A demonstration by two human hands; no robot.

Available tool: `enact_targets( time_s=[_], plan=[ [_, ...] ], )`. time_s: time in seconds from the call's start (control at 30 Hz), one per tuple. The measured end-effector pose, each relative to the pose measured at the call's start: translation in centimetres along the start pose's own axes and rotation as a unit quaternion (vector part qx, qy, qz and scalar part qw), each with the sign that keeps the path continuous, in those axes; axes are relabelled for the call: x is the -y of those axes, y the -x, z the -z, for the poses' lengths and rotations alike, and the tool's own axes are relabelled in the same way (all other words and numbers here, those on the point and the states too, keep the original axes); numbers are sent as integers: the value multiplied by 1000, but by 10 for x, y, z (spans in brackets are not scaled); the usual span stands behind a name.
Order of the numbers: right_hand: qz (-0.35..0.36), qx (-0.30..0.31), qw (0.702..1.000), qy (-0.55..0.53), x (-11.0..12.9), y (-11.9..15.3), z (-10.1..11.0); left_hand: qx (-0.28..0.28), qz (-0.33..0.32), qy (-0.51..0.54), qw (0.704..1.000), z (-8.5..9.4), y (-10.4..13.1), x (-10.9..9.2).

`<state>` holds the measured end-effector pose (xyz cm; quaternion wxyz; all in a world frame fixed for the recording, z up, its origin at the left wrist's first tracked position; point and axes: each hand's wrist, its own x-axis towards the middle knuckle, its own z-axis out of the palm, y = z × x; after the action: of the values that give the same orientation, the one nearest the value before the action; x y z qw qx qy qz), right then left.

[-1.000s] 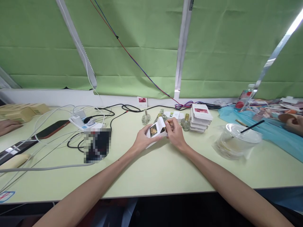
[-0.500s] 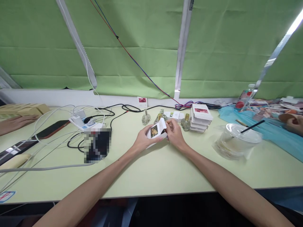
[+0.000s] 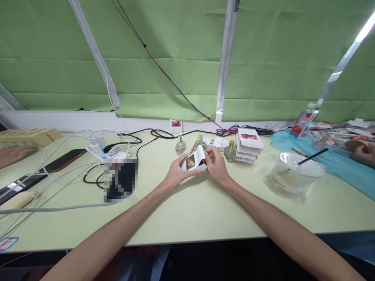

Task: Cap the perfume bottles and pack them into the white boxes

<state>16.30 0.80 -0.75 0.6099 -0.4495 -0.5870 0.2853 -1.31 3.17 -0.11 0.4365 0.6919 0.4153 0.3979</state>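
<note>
My left hand (image 3: 175, 171) is wrapped round a small white box (image 3: 191, 162) with a flower picture on its top face. The box is tilted, its end flap raised and the end toward my right hand open. At that end, the fingers of my right hand (image 3: 217, 165) are closed on the box's edge; what lies under the fingertips is hidden. Just behind the box stand glass perfume bottles (image 3: 181, 146), some with gold spray tops, one partly covered by the flap. Another perfume bottle (image 3: 230, 153) is right of my right hand, beside a stack of white boxes (image 3: 249, 147).
A lidded plastic cup (image 3: 295, 173) with a black straw stands at right, near blue cloth (image 3: 334, 160). Cables, a power strip (image 3: 115, 156) and phones (image 3: 63, 160) lie at left. Other people's hands (image 3: 17, 155) are at both sides. Yellowish boxes (image 3: 29, 136) sit far left.
My hands and the white box stay almost still. At far left, another person's hand has drawn back a little to the left along the yellowish boxes.
</note>
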Motion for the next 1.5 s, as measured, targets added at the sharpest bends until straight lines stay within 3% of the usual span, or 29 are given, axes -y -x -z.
enact_targets(
  time_s=[0.77,1.5],
  plan=[
    [17,25,999,-17,-1,1,1,3,-3,17,1000,0,0,-1],
    [-26,46,997,-52,3,-2,1,4,-19,-3,1000,0,-2,3]
  ],
)
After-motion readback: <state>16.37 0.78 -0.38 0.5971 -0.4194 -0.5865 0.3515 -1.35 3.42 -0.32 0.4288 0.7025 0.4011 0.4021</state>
